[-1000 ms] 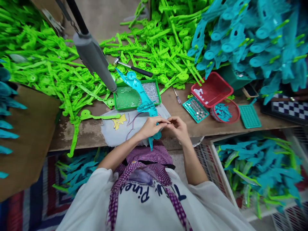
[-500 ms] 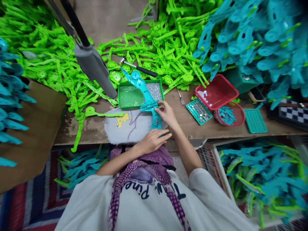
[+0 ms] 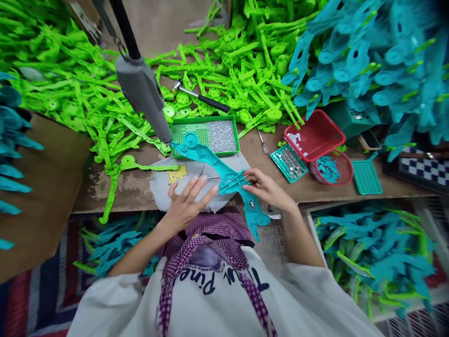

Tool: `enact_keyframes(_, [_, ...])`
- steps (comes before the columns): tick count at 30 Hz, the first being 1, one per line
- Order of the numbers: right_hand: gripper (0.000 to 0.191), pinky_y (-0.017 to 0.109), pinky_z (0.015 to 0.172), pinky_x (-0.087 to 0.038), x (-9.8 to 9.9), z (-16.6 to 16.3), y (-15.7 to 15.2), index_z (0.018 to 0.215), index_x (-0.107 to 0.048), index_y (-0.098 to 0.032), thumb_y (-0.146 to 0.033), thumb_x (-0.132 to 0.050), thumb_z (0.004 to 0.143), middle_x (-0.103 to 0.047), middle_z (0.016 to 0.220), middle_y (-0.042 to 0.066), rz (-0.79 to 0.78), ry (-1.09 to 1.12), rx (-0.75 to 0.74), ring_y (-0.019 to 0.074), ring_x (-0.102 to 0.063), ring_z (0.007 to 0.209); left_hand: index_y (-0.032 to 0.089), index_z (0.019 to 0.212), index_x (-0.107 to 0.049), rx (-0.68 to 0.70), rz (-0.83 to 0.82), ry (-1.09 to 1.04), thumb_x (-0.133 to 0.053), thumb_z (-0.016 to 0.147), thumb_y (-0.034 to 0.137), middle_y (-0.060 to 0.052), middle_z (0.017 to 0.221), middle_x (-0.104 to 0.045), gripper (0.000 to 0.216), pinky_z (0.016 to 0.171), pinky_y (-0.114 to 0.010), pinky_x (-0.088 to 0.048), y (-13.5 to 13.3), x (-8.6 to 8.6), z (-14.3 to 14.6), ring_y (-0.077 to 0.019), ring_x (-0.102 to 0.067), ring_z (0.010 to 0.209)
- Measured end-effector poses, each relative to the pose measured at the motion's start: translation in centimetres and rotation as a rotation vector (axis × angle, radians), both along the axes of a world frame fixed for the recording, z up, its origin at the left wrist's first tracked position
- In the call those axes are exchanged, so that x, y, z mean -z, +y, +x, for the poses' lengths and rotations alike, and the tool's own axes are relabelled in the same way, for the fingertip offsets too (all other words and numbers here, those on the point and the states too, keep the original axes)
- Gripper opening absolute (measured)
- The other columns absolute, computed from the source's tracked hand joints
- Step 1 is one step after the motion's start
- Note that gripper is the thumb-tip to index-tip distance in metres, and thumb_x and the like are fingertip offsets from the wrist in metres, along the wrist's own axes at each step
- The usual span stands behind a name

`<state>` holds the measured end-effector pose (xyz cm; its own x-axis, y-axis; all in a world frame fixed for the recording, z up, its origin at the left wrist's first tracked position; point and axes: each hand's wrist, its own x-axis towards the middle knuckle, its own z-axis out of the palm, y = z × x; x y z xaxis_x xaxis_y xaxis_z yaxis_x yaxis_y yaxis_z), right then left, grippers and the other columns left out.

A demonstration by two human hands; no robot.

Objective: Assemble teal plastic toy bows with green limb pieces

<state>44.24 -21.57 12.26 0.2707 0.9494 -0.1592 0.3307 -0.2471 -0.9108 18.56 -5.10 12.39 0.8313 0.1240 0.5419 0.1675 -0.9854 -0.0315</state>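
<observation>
A long turquoise plastic part (image 3: pixel 213 164) slants across the front of the bench, its near end hanging past the table edge. My right hand (image 3: pixel 266 187) grips it by the right side of its ribbed middle, thumb and fingers closed. Its far end lies by the tip of the hanging grey power screwdriver (image 3: pixel 143 93); whether they touch I cannot tell. Over the grey cloth (image 3: pixel 161 192) with a yellow cartoon figure, my left hand (image 3: pixel 185 201) is open with fingers spread, holding nothing. Behind the part stands a green tray (image 3: pixel 224 135) filled on its right with small silvery pieces.
Lime-green plastic parts (image 3: pixel 217 70) heap across the back, with a hammer (image 3: pixel 199 96) in front. To the right are a small screwdriver (image 3: pixel 263 142), a teal tray (image 3: pixel 289 163) of round metal pieces, and a red basket (image 3: pixel 315 135). Turquoise parts (image 3: pixel 372 252) fill a crate lower right.
The turquoise part has turned, its far end swinging left to the power screwdriver and its near end right. My left hand has moved left, off the part's near end, and spread its fingers.
</observation>
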Motion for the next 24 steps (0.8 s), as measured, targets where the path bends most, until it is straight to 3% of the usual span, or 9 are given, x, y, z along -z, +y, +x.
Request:
enact_keyframes(2, [0.035,0.033,0.074,-0.056,-0.4,0.5,-0.5,0.119,-0.057,-0.024,-0.046,-0.065,0.093,-0.071,0.098,0.005,-0.008,0.012,0.001,0.0212,-0.069,0.088,0.032,0.149,-0.046,0.102,0.053,0.110,-0.054,0.092,0.004,-0.010,0.147,-0.057,0.065,0.123,-0.053,-0.012,1.1,-0.7,2.6,-0.0229,-0.043,0.143])
enact_keyframes(4, [0.035,0.034,0.080,-0.056,-0.7,1.0,-1.1,0.119,-0.058,-0.025,-0.046,-0.066,0.092,-0.071,0.104,0.005,-0.010,0.021,0.020,0.0217,-0.069,0.095,0.032,0.151,-0.044,0.197,0.040,0.233,-0.049,0.092,0.001,-0.011,0.150,-0.054,0.066,0.118,-0.056,-0.021,2.2,-1.1,5.6,-0.0257,-0.046,0.142])
enact_keyframes(6, [0.037,0.033,0.083,-0.056,-1.0,1.6,-1.6,0.117,-0.061,-0.024,-0.047,-0.070,0.089,-0.071,0.106,0.006,-0.022,0.038,0.023,0.0215,-0.068,0.099,0.026,0.145,-0.051,0.296,0.006,0.337,-0.049,0.095,0.005,-0.013,0.136,-0.063,0.055,0.108,-0.051,-0.037,3.1,-1.1,8.3,-0.0268,-0.058,0.126])
enact_keyframes(9, [0.049,0.028,0.064,-0.051,-0.9,2.7,-2.3,0.121,-0.062,-0.023,-0.052,-0.074,0.084,-0.066,0.087,0.001,-0.079,0.154,0.016,0.0160,-0.063,0.075,0.020,0.131,-0.061,0.426,0.013,0.353,-0.050,0.098,0.010,-0.010,0.107,-0.071,0.036,0.087,-0.038,-0.046,3.6,-0.5,10.1,-0.0226,-0.064,0.096])
enact_keyframes(13, [0.051,0.023,0.048,-0.034,-0.4,4.4,-3.0,0.119,-0.063,-0.021,-0.054,-0.075,0.082,-0.051,0.064,-0.007,-0.098,0.188,0.175,0.0098,-0.044,0.052,0.020,0.131,-0.061,0.470,0.006,0.248,-0.054,0.098,0.012,-0.007,0.099,-0.070,0.034,0.077,-0.035,-0.042,2.9,0.1,7.7,-0.0212,-0.061,0.087])
enact_keyframes(17, [0.034,0.026,0.057,-0.040,-0.1,4.3,-1.0,0.100,-0.064,-0.022,-0.055,-0.060,0.093,-0.059,0.074,-0.002,0.138,-0.136,0.513,0.0127,-0.051,0.061,0.018,0.132,-0.059,0.379,-0.078,0.236,-0.057,0.098,0.015,-0.007,0.099,-0.069,0.035,0.077,-0.034,-0.040,1.6,1.0,3.3,-0.0209,-0.059,0.088])
enact_keyframes(20, [0.031,0.032,0.075,-0.048,0.4,1.6,2.9,0.105,-0.065,-0.021,-0.050,-0.062,0.093,-0.069,0.098,0.007,0.058,-0.426,0.162,0.0206,-0.064,0.087,0.019,0.131,-0.061,0.287,-0.142,0.298,-0.060,0.096,0.015,-0.007,0.099,-0.069,0.035,0.076,-0.035,-0.040,0.8,2.1,0.8,-0.0217,-0.059,0.090])
enact_keyframes(22, [0.028,0.035,0.080,-0.048,1.0,-0.5,5.5,0.109,-0.065,-0.019,-0.041,-0.067,0.091,-0.069,0.114,0.013,-0.130,-0.591,-0.192,0.0259,-0.065,0.100,0.020,0.130,-0.063,0.251,-0.181,0.344,-0.063,0.093,0.015,-0.008,0.098,-0.068,0.037,0.076,-0.035,-0.040,0.5,2.9,-0.4,-0.0222,-0.059,0.089])
enact_keyframes(24, [0.022,0.035,0.077,-0.047,1.7,-1.8,7.1,0.111,-0.064,-0.018,-0.033,-0.064,0.094,-0.070,0.115,0.016,-0.321,-0.696,-0.358,0.0278,-0.066,0.099,0.020,0.131,-0.063,0.220,-0.209,0.377,-0.063,0.091,0.013,-0.008,0.098,-0.067,0.040,0.075,-0.035,-0.040,0.3,3.6,-1.3,-0.0225,-0.058,0.087])
